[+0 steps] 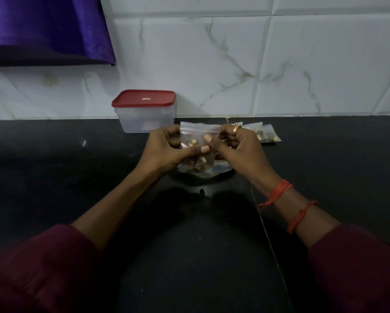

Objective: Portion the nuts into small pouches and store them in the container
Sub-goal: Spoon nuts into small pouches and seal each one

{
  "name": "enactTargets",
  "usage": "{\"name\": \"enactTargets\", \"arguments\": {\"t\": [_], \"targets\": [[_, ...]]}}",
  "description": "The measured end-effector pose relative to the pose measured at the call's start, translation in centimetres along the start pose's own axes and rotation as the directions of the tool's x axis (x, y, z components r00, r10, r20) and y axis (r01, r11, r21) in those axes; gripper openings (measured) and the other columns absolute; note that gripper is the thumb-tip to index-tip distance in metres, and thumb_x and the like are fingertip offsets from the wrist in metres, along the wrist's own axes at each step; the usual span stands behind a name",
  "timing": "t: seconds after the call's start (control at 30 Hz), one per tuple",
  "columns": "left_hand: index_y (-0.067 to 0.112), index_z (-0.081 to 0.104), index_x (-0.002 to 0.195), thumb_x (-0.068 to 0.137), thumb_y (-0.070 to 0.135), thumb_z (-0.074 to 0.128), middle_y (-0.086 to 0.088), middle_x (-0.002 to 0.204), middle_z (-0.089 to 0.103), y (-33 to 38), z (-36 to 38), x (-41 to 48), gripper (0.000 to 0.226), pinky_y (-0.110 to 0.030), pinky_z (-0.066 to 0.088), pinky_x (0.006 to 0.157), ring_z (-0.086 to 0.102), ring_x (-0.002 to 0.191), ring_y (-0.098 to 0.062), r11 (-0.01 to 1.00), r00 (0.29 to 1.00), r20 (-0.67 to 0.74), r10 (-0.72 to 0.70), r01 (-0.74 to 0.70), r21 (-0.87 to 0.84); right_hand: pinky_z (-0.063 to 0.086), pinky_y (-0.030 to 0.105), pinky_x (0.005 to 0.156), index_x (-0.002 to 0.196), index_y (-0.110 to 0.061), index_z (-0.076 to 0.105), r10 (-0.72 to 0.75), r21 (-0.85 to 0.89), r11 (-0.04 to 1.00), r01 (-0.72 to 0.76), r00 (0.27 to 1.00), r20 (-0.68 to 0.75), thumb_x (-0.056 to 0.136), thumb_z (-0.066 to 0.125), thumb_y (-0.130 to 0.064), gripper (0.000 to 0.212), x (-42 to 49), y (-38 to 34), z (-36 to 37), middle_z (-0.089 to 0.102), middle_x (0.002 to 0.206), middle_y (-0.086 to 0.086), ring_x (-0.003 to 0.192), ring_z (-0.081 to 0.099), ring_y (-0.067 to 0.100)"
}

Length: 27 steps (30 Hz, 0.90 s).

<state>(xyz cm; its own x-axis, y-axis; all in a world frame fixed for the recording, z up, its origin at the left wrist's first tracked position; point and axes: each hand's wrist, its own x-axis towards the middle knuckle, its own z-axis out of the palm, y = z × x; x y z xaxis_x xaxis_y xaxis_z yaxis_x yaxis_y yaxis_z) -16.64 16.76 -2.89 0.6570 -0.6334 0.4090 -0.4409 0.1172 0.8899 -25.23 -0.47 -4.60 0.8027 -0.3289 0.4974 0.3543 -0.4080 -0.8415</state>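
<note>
Between both thumbs, the pouch (197, 134) is pinched by left hand (167, 146) and right hand (239, 145).

Home kitchen: black stone counter (76, 168), marble-look tiled backsplash (212, 64).

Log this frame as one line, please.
left hand: grips nut pouch | right hand: grips nut pouch | container: red lid on | filled pouches: on counter behind right hand

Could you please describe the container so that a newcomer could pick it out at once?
Follow the white tiled wall down to the black counter. The container stands by it, behind the left hand. Unlike the flat clear pouches to its right, it is a frosted box with a red lid.
</note>
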Motion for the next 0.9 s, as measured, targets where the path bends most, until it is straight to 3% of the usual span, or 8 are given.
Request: {"name": "enactTargets", "arguments": {"t": [0.17,0.33,0.43,0.5,0.67,0.9], "targets": [[0.006,0.069,0.099,0.078,0.028,0.071,-0.005,0.088,0.077,0.1,-0.7,0.3,0.031,-0.026,0.060,0.067,0.074,0.081,-0.019,0.991,0.996,-0.047,-0.078,0.073,-0.108,0.061,0.034,0.067,0.091,-0.023,0.075,0.034,0.058,0.998,-0.031,0.998,-0.056,0.085,0.079,-0.022,0.007,0.2,0.5,-0.8,0.078,0.084,0.007,0.077,0.075,0.021],[0.009,0.071,0.093,0.077,0.027,0.071,-0.005,0.089,0.075,0.1,-0.7,0.3,0.024,-0.032,0.061,0.074,0.073,0.084,-0.022,0.999,0.999,-0.054,-0.008,0.006,-0.037,0.061,0.046,0.081,0.093,-0.029,0.075,-0.011,-0.002,1.000,0.011,1.000,0.000,0.076,0.077,-0.042,0.021,0.2,0.5,-0.9,0.077,0.094,0.001,0.091,0.073,0.024],[0.008,0.072,0.092,0.077,0.026,0.072,-0.004,0.088,0.075,0.1,-0.3,0.3,0.023,-0.027,0.060,0.071,0.073,0.082,-0.020,0.997,0.997,-0.029,0.073,-0.073,0.014,0.059,0.043,0.086,0.093,-0.028,0.076,-0.063,-0.029,0.998,0.063,0.998,0.007,0.078,0.078,-0.043,0.022,0.1,0.1,-0.7,0.077,0.095,-0.003,0.095,0.073,0.017],[0.011,0.073,0.090,0.077,0.026,0.073,-0.002,0.084,0.075,0.0,-0.2,0.3,0.021,-0.022,0.058,0.067,0.073,0.078,-0.019,0.995,0.994,-0.035,0.101,-0.101,0.024,0.059,0.040,0.088,0.094,-0.023,0.077,-0.080,-0.047,0.996,0.081,0.997,0.005,0.081,0.080,-0.034,0.017,0.1,0.1,-0.6,0.077,0.093,-0.002,0.095,0.073,0.015],[0.010,0.073,0.091,0.076,0.026,0.074,-0.001,0.084,0.076,-0.2,-0.3,0.4,0.021,-0.021,0.058,0.068,0.073,0.077,-0.017,0.997,0.997,0.008,0.081,-0.081,0.018,0.054,0.027,0.086,0.095,-0.018,0.078,-0.092,-0.114,0.989,0.092,0.996,0.002,0.085,0.080,-0.023,0.011,0.0,0.1,-1.0,0.076,0.091,-0.005,0.093,0.071,0.008],[0.006,0.073,0.094,0.078,0.028,0.072,-0.003,0.085,0.075,-0.1,-0.1,0.3,0.027,-0.024,0.058,0.064,0.072,0.074,-0.020,0.985,0.989,0.026,0.143,-0.144,0.092,0.059,0.052,0.085,0.095,-0.019,0.079,-0.040,-0.115,0.992,0.043,0.999,0.026,0.082,0.082,-0.027,0.015,-0.1,0.1,-1.1,0.078,0.092,-0.001,0.092,0.073,0.019]]}}
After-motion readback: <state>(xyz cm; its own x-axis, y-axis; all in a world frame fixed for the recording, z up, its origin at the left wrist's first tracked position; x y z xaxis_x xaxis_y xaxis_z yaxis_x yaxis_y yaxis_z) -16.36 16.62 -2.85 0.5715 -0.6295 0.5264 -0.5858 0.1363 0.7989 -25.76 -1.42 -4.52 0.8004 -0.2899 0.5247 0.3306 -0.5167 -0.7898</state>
